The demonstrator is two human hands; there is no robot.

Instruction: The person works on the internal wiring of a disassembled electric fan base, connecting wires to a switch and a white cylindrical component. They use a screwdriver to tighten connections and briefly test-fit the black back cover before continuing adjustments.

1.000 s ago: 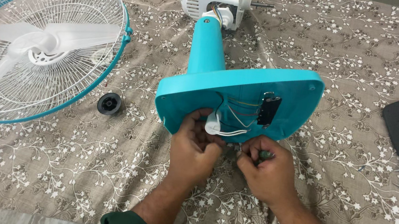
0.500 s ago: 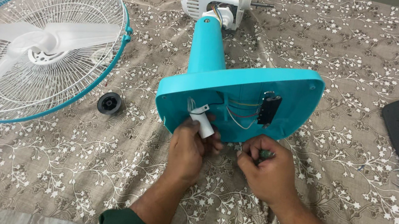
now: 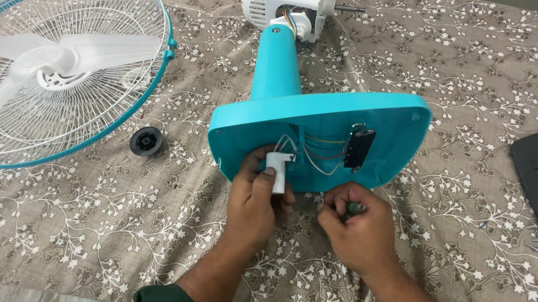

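Left hand [image 3: 255, 201]: your grip holds white part [image 3: 276, 170] against fan base [image 3: 328, 121] underside | Right hand [image 3: 356, 228]: grip closed on small dark tool [image 3: 353, 209] | Base lies tipped on tabletop [image 3: 486, 76]

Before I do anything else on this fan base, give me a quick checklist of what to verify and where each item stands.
1. Left hand grips the small white part on its wires: ok.
2. Right hand holds a small dark item, kind unclear: cannot tell.
3. Teal fan base lies tipped with its underside facing you: ok.
4. Black switch block with its coloured wires attached: ok.
5. Wires free of strain: cannot tell.
6. Black round cap lies apart on the cloth beside the fan guard: ok.
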